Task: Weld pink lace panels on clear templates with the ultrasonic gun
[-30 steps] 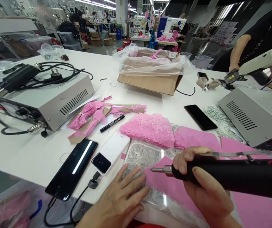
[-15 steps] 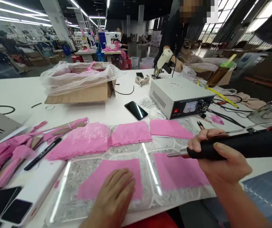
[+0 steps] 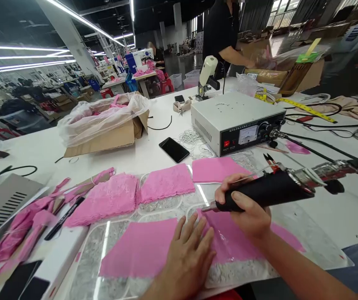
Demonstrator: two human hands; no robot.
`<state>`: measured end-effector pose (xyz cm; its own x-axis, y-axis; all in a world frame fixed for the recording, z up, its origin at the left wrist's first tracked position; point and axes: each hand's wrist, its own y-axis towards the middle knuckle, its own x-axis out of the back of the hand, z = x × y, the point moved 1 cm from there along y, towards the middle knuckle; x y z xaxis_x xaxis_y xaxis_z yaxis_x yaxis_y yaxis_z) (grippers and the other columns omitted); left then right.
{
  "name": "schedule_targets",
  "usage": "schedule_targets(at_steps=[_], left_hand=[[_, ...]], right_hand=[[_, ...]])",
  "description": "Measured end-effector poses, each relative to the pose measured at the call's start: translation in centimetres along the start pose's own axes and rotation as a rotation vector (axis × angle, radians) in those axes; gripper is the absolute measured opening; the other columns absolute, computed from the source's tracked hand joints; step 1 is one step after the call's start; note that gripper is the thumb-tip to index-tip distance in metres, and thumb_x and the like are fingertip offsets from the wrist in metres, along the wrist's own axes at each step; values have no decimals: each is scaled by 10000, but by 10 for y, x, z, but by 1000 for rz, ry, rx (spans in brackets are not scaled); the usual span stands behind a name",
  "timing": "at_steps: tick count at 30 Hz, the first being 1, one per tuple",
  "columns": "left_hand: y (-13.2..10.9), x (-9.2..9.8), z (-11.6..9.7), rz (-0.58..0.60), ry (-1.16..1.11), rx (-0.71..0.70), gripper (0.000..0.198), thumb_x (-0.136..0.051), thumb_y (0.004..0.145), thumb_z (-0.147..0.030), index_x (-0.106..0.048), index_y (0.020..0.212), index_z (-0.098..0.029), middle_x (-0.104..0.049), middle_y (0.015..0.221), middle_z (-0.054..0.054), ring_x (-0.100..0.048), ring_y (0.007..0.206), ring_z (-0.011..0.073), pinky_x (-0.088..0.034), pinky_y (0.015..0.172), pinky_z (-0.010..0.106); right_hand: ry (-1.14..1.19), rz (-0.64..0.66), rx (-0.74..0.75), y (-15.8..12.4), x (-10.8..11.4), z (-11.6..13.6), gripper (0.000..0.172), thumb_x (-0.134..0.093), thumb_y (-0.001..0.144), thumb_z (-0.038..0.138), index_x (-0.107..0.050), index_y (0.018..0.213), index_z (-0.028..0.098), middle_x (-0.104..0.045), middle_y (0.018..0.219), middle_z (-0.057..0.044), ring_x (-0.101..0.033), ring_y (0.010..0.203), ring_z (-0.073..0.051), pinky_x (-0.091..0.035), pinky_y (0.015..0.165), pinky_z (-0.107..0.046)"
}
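My right hand grips a black corded hand tool with a narrow metal tip. That tip points left and rests at or just above the upper left corner of the right pink fabric panel. My left hand lies flat with fingers spread, across the right edge of the left pink panel and onto the right panel's left side. Beneath both panels is a clear-covered, marble-patterned mat. Behind them sit a pink lace stack, a second lace stack and plain pink pieces.
A grey control box with a dial stands behind the mat; cables run to its right. Also on the table are a phone, a plastic-lined carton, a marker and a cutting machine. A co-worker stands across the table.
My left hand has slid right, from the left panel to between the panels. The tool tip has moved left to the right panel's corner. The camera view has shifted and tilted.
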<state>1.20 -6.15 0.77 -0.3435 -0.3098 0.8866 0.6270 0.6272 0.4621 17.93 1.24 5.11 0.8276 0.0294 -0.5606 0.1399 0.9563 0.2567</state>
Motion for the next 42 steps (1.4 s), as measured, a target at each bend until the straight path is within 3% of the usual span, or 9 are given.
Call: schedule_targets(at_steps=[7,30,42], left_hand=[[-4,-4,3,-31,-56,41,318,-535,936,-210,-627,1234,-148,-649,1292,91,-535,1289,307,-484,1032,490],[-3,-5,2,-66,-80,64,305,-521,940,-201,-643,1212,-138,-643,1301,100,-517,1304,300,-476,1032,469],[-5,-7,1,-31,-76,56,328,-520,927,-184,-634,1227,-115,-634,1304,136,-503,1317,328,-488,1015,506]], right_hand=[[-15,50,14,-1,8,-6,150,-677,782,296,-620,911,244,-585,787,8,-595,581,-149,-518,529,-329],[-48,4,40,0,-4,-8,152,-691,756,315,-603,857,243,-574,752,23,-572,537,-129,-494,508,-308],[-38,85,33,-1,4,-12,137,-677,809,309,-606,912,253,-575,807,15,-586,589,-135,-506,544,-326]])
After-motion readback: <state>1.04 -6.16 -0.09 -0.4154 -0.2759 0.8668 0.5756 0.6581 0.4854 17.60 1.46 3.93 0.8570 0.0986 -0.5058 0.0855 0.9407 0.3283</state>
